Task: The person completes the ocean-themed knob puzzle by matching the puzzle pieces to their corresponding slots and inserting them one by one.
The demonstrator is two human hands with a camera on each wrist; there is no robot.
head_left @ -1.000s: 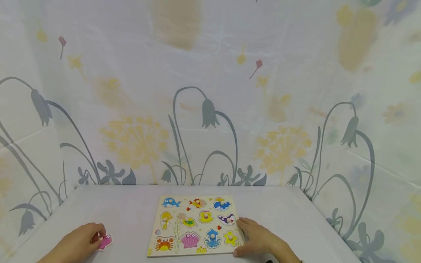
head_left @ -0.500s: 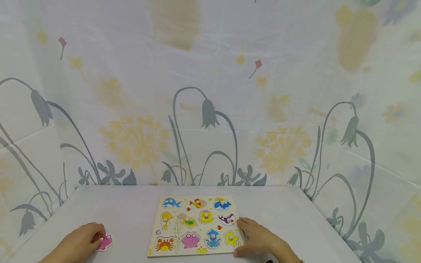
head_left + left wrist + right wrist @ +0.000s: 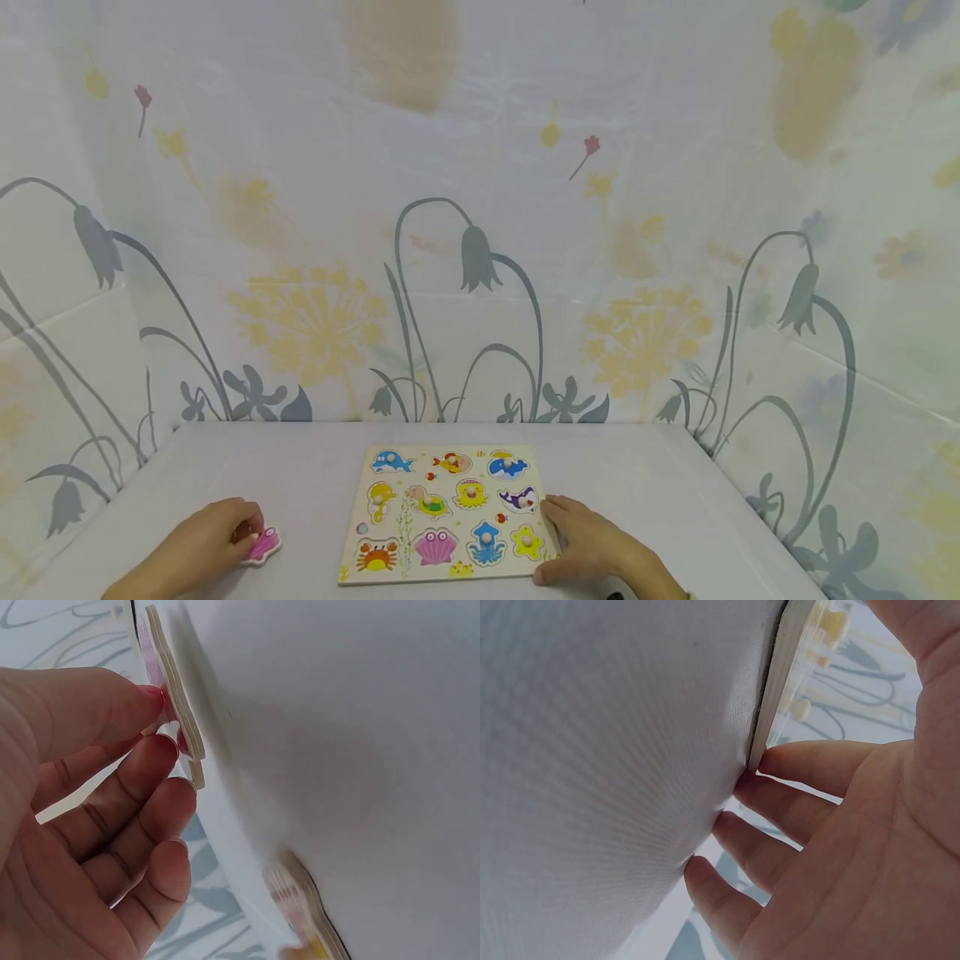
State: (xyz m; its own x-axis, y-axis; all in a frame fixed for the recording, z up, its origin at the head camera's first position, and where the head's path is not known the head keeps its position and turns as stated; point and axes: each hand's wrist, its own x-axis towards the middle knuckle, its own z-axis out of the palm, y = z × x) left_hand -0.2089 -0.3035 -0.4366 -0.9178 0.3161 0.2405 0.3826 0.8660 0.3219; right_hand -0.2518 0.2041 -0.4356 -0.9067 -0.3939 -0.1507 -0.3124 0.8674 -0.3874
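My left hand [image 3: 202, 542], on the left of the table, pinches a pink shell puzzle piece [image 3: 264, 546] with eyes on it. In the left wrist view the shell piece [image 3: 176, 697] is seen edge-on, its thin wooden side close over the white surface. A wooden sea-animal puzzle board [image 3: 397, 525] lies at the middle front, with a printed pink shell in its lower row. My right hand [image 3: 592, 542] rests at the board's right edge, thumb by the near corner. In the right wrist view its fairly straight fingers touch the tabletop and board side [image 3: 769, 712].
Knobbed pieces sit on the board, among them a blue squid [image 3: 485, 543], a yellow starfish [image 3: 527, 542] and a purple orca [image 3: 518, 500]. Behind the white table [image 3: 637, 467] hangs a flower-patterned cloth [image 3: 480, 333]. A small dark object [image 3: 615, 596] shows at the bottom edge.
My left hand has moved a little to the right with the shell piece, toward the board. The right hand and the board have stayed put.
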